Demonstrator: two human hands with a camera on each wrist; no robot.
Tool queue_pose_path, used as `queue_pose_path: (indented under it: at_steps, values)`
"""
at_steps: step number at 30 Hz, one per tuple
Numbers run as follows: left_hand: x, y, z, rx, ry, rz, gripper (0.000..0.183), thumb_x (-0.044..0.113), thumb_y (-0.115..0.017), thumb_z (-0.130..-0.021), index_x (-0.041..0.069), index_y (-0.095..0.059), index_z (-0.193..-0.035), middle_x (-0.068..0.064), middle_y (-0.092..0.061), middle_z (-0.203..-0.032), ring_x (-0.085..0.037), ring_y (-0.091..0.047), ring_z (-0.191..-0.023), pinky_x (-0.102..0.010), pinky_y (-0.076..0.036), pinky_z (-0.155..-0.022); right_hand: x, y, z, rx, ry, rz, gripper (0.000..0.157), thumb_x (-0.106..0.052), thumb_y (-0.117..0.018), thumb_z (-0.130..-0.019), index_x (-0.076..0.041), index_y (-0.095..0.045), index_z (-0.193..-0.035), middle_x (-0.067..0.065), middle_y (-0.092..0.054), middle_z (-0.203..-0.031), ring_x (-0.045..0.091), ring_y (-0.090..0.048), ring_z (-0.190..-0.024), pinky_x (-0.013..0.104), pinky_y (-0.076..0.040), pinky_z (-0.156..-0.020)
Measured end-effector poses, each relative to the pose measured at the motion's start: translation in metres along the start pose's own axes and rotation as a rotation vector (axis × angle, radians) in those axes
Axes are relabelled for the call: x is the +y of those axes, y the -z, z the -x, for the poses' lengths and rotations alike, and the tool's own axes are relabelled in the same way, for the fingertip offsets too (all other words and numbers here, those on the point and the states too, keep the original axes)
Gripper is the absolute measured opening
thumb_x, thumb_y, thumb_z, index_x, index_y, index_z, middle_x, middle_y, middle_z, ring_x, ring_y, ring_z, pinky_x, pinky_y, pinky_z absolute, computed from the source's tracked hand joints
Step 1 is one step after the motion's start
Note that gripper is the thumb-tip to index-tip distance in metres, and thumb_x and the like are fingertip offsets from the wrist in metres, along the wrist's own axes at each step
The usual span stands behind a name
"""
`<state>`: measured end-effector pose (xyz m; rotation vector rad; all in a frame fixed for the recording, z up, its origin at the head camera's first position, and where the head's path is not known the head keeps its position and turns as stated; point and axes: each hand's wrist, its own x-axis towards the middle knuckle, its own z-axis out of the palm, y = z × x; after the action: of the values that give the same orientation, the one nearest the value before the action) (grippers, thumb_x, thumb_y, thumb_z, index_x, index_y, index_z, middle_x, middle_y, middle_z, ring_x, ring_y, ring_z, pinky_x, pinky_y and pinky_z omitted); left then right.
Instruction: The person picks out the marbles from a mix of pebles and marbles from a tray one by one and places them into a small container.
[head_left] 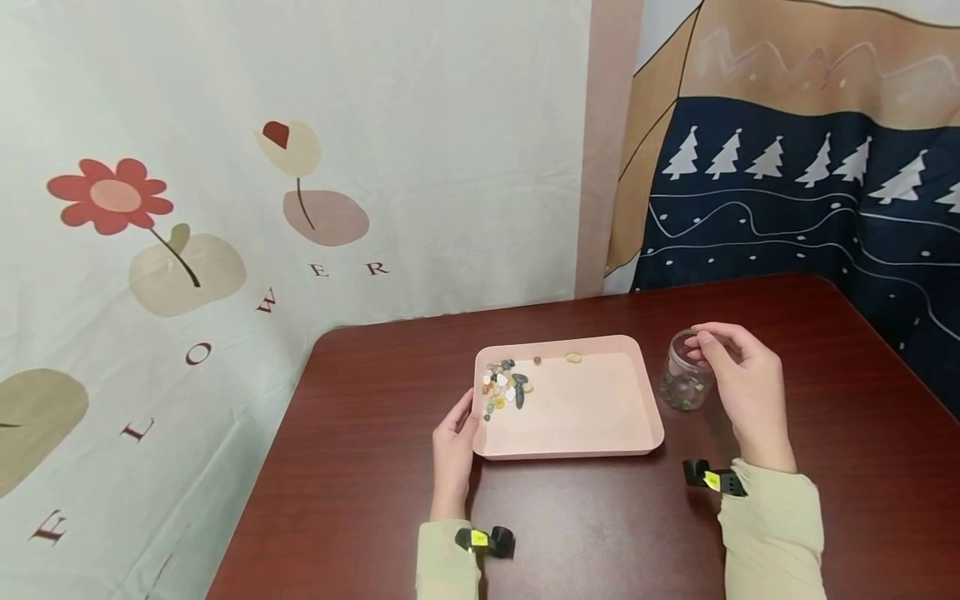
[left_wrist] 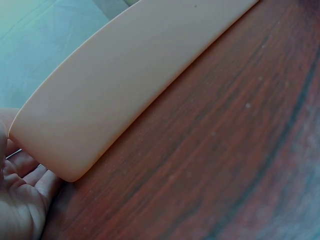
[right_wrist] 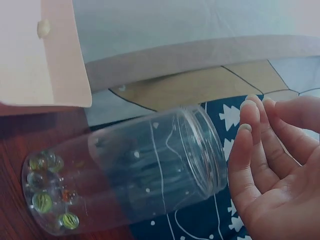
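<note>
A shallow pink tray lies on the table with a cluster of small pebbles at its left end. My left hand grips the tray's left side, thumb at the rim and fingers curled against the outer wall. A clear jar stands upright just right of the tray, with several glass marbles at its bottom. My right hand hovers at the jar's open mouth, fingers loosely bent and fingertips close together. Nothing shows between those fingertips in the right wrist view.
Along the tray's far side lie a yellowish stone and a small brown round piece. The dark red wooden table ends at a pale printed curtain behind and a navy tree-patterned cloth at the right.
</note>
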<state>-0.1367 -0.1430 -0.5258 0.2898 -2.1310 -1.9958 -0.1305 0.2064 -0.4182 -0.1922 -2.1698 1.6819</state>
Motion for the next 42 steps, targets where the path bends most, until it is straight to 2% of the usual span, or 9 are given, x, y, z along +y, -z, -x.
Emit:
queue_pose_path:
  at_steps: [12,17,25,31,39,42]
  values:
    - [-0.001,0.0,0.001,-0.004,0.026,0.009,0.034,0.009,-0.053,-0.087,0.019,-0.058,-0.119,0.003,-0.056,-0.119,-0.01,-0.052,-0.107,-0.024,-0.044,-0.086,-0.007,-0.016,0.006,-0.079,0.028,0.055,0.031,-0.035,-0.052,-0.089,-0.016,-0.06,-0.112,0.007,-0.063,-0.095,0.015,-0.061,-0.082,0.015,-0.047,-0.07]
    - [-0.002,0.0,0.001,-0.002,0.024,0.004,0.034,0.01,-0.054,-0.087,0.019,-0.059,-0.119,0.003,-0.056,-0.118,-0.01,-0.052,-0.107,-0.024,-0.044,-0.086,-0.01,-0.022,0.008,-0.093,0.044,0.061,0.031,-0.036,-0.051,-0.089,-0.016,-0.06,-0.11,0.006,-0.064,-0.093,0.01,-0.061,-0.079,0.016,-0.048,-0.067]
    - [0.0,0.0,0.002,-0.007,0.019,0.01,0.033,0.011,-0.054,-0.088,0.02,-0.059,-0.119,0.003,-0.057,-0.118,-0.01,-0.052,-0.107,-0.024,-0.044,-0.086,-0.012,-0.033,0.009,-0.12,0.103,0.054,0.027,-0.032,-0.053,-0.089,-0.014,-0.061,-0.107,0.004,-0.063,-0.09,0.013,-0.061,-0.077,0.02,-0.05,-0.068]
    - [0.0,0.001,0.002,-0.009,0.028,0.01,0.033,0.011,-0.054,-0.088,0.021,-0.059,-0.119,0.004,-0.056,-0.118,-0.009,-0.052,-0.107,-0.024,-0.044,-0.086,-0.015,-0.042,0.012,-0.178,0.082,0.036,0.028,-0.033,-0.053,-0.088,-0.013,-0.061,-0.107,0.004,-0.064,-0.091,0.013,-0.061,-0.079,0.017,-0.049,-0.068]
    - [-0.001,0.001,0.002,-0.005,0.025,0.004,0.033,0.012,-0.055,-0.088,0.023,-0.059,-0.119,0.005,-0.056,-0.119,-0.009,-0.052,-0.107,-0.025,-0.044,-0.086,-0.015,-0.054,0.016,-0.242,0.054,0.084,0.036,-0.044,-0.053,-0.086,-0.019,-0.058,-0.111,0.001,-0.065,-0.092,0.01,-0.06,-0.079,0.022,-0.049,-0.069]
    - [-0.001,0.0,0.001,-0.005,0.018,-0.014,0.033,0.015,-0.055,-0.088,0.025,-0.059,-0.119,0.007,-0.056,-0.12,-0.008,-0.051,-0.109,-0.024,-0.044,-0.086,-0.015,-0.059,0.016,-0.265,0.074,0.077,0.035,-0.04,-0.053,-0.087,-0.017,-0.058,-0.112,0.003,-0.065,-0.093,0.011,-0.06,-0.078,0.021,-0.049,-0.069]
